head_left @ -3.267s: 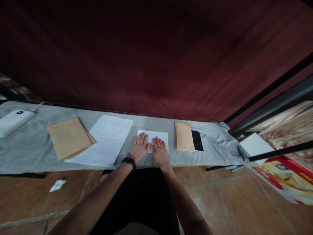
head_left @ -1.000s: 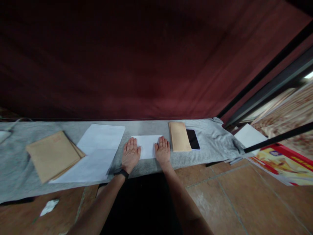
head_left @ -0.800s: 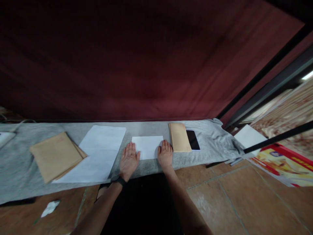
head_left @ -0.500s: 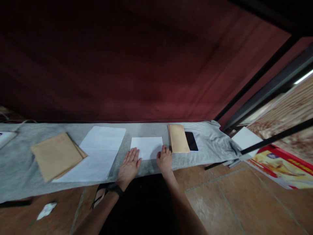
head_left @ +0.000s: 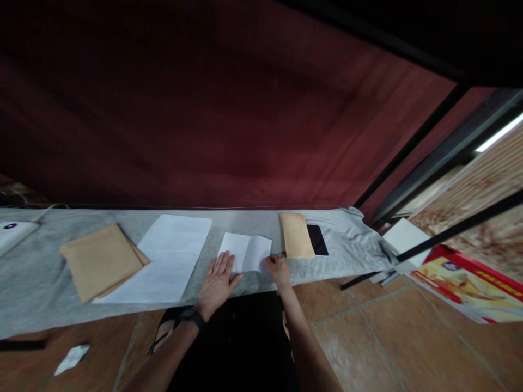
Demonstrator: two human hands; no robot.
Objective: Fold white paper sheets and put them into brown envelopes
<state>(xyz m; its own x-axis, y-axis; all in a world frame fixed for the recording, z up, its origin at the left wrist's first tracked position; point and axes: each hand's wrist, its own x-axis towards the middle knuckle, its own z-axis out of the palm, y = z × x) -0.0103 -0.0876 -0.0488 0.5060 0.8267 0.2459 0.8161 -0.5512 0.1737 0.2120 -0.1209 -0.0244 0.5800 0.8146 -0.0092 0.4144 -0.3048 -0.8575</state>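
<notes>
Both hands are held apart in the head view. By the left hand (head_left: 216,286), palm down with fingers extended, the creased white paper (head_left: 241,247) is pressed at its 8 o'clock corner; a dark wristband (head_left: 193,316) is worn on that arm. By the curled fingers of the right hand (head_left: 278,270), the same paper is pinched at its 4 o'clock corner, and its right half is bowed slightly upward. The paper is laid on a grey cloth (head_left: 351,253), directly at 12 o'clock from the body. At 9 o'clock from it, a larger white sheet (head_left: 175,245) is partly covered by brown envelopes (head_left: 102,261). At 3 o'clock, narrower brown envelopes (head_left: 298,237) are stacked, with a dark-screened phone (head_left: 317,240) partly overlapped just beyond. Farther out, a red-and-yellow printed box (head_left: 469,283) is seen.
</notes>
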